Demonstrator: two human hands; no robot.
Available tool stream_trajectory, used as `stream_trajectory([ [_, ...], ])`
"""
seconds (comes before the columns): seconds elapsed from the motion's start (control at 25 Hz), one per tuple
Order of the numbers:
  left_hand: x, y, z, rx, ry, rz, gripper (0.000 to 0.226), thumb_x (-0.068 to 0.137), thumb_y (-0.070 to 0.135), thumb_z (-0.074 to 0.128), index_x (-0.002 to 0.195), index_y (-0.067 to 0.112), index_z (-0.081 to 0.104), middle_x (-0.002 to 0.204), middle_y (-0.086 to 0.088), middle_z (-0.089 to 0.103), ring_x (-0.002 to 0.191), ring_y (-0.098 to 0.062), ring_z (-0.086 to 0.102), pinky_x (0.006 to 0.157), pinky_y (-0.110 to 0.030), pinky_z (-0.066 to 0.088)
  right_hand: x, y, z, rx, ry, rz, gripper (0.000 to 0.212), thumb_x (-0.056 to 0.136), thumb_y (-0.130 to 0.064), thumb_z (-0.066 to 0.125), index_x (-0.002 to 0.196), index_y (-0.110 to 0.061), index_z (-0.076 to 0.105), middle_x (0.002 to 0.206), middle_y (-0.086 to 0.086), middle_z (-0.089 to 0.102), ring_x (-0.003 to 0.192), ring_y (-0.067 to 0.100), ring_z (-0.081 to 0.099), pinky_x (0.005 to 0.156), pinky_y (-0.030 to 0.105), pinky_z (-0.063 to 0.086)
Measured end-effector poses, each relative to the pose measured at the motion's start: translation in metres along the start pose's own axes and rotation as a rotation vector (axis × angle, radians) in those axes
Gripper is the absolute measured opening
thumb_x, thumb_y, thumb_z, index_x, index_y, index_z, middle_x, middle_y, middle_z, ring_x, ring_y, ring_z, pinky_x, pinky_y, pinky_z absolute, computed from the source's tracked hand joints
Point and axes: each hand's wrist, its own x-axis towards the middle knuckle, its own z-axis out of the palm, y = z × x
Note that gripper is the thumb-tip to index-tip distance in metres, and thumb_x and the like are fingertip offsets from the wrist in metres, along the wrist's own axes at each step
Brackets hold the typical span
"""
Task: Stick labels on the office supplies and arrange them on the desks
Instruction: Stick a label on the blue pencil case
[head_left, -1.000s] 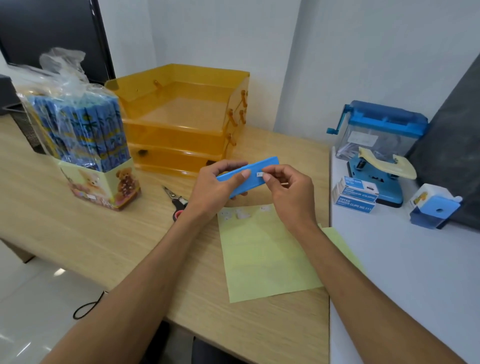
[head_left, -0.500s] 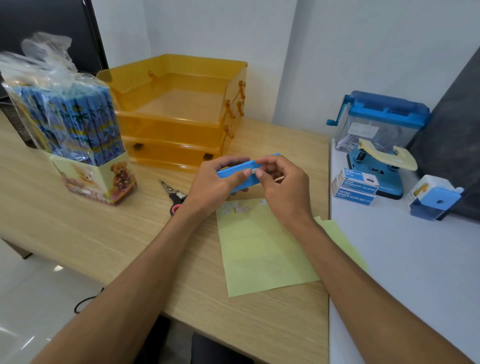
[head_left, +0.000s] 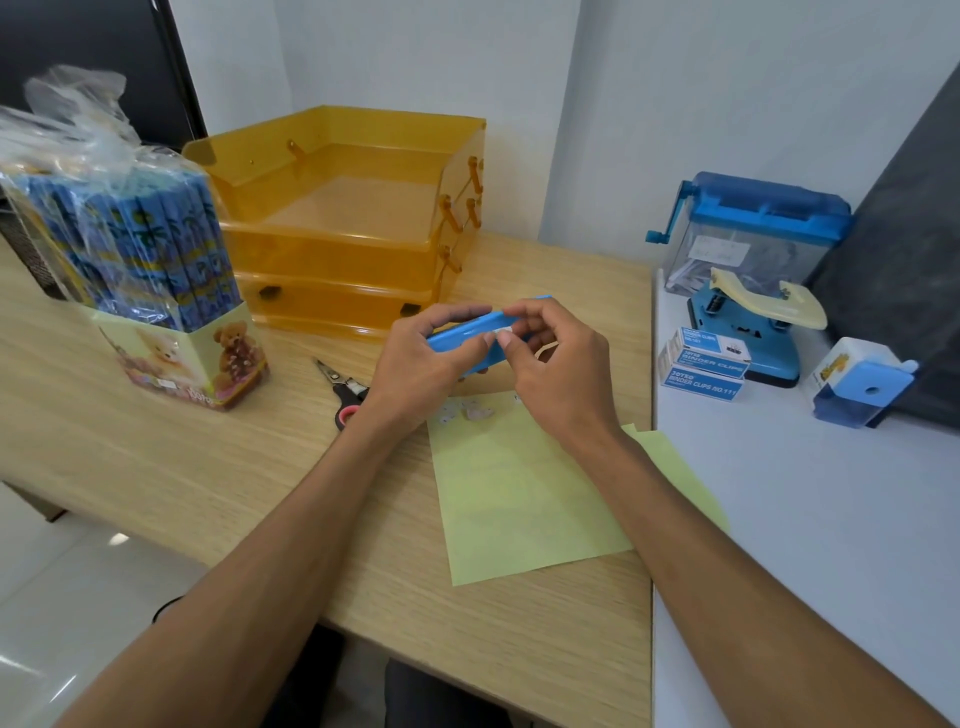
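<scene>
My left hand (head_left: 415, 371) grips a long blue plastic item (head_left: 467, 332) above the wooden desk (head_left: 182, 467). A small white label (head_left: 503, 332) sits on its blue face, and the thumb and fingers of my right hand (head_left: 556, 374) curl round that end and press on the label. Below both hands lies a yellow-green sheet (head_left: 519, 493) with a few small white label scraps (head_left: 467, 413) at its top edge. Part of the blue item is hidden by my fingers.
An orange three-tier tray (head_left: 343, 234) stands behind my hands. A wrapped box of blue pencils (head_left: 145, 270) is at left, scissors (head_left: 343, 389) beside my left wrist. On the white desk (head_left: 805, 519) at right: binder clip boxes (head_left: 704, 366), a blue hole punch (head_left: 753, 322), a shredder (head_left: 753, 228), a sharpener (head_left: 857, 384).
The blue item has tilted flatter and my right fingers have closed round its end, over the label. The view has shifted slightly.
</scene>
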Motion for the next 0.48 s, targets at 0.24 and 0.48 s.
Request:
stream_trajectory([
  [0.24, -0.0001, -0.0009, -0.0005, -0.018, -0.009, 0.01, 0.027, 0.088, 0.015, 0.071, 0.115, 0.016, 0.068, 0.109, -0.001, 0.068, 0.088, -0.022, 0.07, 0.063, -0.017, 0.053, 0.0017, 0.0037, -0.0009, 0.026, 0.027, 0.035, 0.018, 0.087, -0.005, 0.065, 0.101, -0.017, 0.067, 0.079, -0.016, 0.06, 0.069, -0.006, 0.054, 0.062, 0.006, 0.041],
  [0.48, 0.0005, -0.0017, -0.0012, 0.033, -0.02, 0.024, 0.029, 0.086, 0.019, 0.074, 0.115, 0.018, 0.07, 0.108, 0.006, 0.068, 0.095, -0.017, 0.068, 0.069, -0.022, 0.057, 0.0018, 0.005, -0.0027, -0.053, -0.015, -0.039, 0.022, 0.088, -0.003, 0.063, 0.105, -0.018, 0.067, 0.081, -0.019, 0.057, 0.072, -0.009, 0.054, 0.064, 0.004, 0.041],
])
